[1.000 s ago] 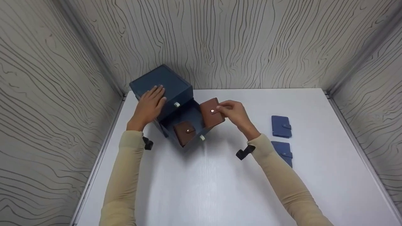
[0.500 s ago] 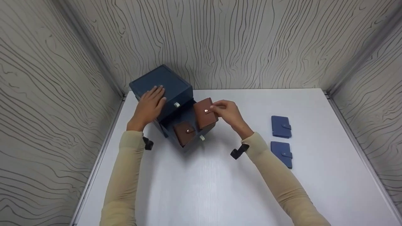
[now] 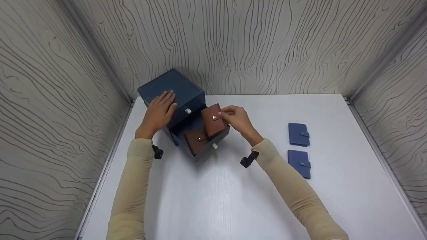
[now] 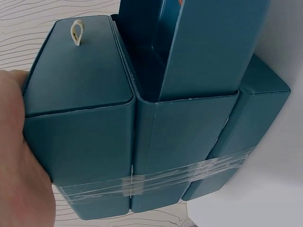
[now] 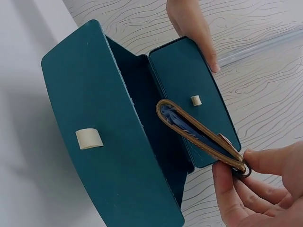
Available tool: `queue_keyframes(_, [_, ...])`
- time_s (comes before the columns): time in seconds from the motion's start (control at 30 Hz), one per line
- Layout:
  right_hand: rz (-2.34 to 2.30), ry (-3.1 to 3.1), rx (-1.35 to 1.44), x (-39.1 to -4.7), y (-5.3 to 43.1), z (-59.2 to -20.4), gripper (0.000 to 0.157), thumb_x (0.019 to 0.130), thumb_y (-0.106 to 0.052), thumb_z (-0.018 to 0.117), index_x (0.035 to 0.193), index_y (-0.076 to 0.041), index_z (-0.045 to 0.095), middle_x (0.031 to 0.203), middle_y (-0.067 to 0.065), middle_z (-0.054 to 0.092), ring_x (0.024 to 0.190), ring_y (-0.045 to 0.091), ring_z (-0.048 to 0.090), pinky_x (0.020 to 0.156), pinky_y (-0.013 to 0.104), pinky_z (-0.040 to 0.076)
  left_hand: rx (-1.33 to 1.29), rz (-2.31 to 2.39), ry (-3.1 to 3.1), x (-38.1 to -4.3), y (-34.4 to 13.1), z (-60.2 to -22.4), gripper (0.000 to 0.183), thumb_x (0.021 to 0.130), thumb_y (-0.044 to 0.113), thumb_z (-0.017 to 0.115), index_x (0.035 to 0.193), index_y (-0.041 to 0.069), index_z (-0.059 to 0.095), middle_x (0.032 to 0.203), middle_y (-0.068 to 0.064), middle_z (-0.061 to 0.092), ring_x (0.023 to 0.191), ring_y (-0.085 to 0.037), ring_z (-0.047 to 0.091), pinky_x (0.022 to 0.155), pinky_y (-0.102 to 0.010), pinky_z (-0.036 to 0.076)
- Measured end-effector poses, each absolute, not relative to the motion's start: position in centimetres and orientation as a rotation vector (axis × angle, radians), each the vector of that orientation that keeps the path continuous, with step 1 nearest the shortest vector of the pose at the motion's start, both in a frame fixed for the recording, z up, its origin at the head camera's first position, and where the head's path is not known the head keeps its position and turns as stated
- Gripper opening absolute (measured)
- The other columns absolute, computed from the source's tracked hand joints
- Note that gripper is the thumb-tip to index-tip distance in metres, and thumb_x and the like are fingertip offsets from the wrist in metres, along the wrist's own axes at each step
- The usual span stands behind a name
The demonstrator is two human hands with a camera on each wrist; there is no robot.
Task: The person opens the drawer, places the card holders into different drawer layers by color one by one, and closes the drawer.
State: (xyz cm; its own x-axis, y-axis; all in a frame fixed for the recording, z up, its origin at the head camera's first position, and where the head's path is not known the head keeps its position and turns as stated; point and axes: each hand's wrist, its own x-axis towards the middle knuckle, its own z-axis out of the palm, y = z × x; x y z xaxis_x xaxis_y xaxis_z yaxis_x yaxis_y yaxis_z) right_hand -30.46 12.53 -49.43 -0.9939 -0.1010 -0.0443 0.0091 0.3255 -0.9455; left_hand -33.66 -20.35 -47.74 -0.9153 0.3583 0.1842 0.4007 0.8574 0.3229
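Observation:
A dark teal drawer unit (image 3: 173, 87) stands at the back left, its middle drawer (image 3: 220, 136) pulled out. My left hand (image 3: 158, 111) rests with straight fingers on top of the unit. Between thumb and fingers my right hand (image 3: 237, 119) pinches a brown snap wallet (image 3: 212, 124) by its strap edge, over the right side of that drawer. Edge-on in the right wrist view, the held wallet (image 5: 201, 135) shows a bluish lining. Inside the drawer lies a darker brown wallet (image 3: 194, 142), partly overlapped by the held one. The left wrist view shows clear tape (image 4: 156, 182) round the stacked sections.
Two blue snap wallets, an upper one (image 3: 298, 134) and a lower one (image 3: 298, 162), lie on the white table (image 3: 220, 203) at the right. Wood-patterned panels (image 3: 250, 46) close off the back and both sides. Pale pull loops (image 5: 89, 138) stick out from the drawer fronts.
My right hand has carried the brown wallet leftward, from the drawer's right edge to over its inside. The lower blue wallet came out from behind my forearm. My left hand stayed put.

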Motion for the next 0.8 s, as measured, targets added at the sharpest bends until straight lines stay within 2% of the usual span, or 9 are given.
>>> queue_keyframes(0.23, [-1.733, 2.48, -0.111, -30.5, 11.7, -49.5, 0.031, 0.104, -0.022, 0.071, 0.127, -0.001, 0.074, 0.121, 0.016, 0.077, 0.101, 0.018, 0.074, 0.084, 0.027, 0.061, -0.587, -0.542, -2.936, -33.7, -20.4, -47.7, 0.059, 0.118, 0.041, 0.035, 0.168, 0.01, 0.032, 0.176, -0.009, 0.029, 0.166, -0.03, 0.022, 0.137, -0.053, 0.014])
queue_keyframes(0.5, [-1.697, 2.498, -0.111, -30.6, 10.8, -49.8, 0.031, 0.104, -0.022, 0.071, 0.127, -0.002, 0.074, 0.124, 0.015, 0.077, 0.111, 0.024, 0.074, 0.094, 0.036, 0.062, -0.597, -0.547, -2.916, -33.7, -20.6, -47.8, 0.058, 0.118, 0.039, 0.035, 0.168, 0.009, 0.033, 0.176, -0.01, 0.03, 0.166, -0.031, 0.022, 0.136, -0.055, 0.015])
queue_keyframes(0.8, [-1.653, 2.533, -0.131, -30.8, 10.0, -50.1, 0.029, 0.103, -0.022, 0.073, 0.125, -0.003, 0.075, 0.123, 0.014, 0.076, 0.11, 0.024, 0.073, 0.091, 0.035, 0.061, -0.594, -0.55, -2.913, -33.7, -20.6, -47.8, 0.059, 0.117, 0.039, 0.035, 0.168, 0.009, 0.034, 0.176, -0.009, 0.03, 0.166, -0.031, 0.023, 0.136, -0.054, 0.015])
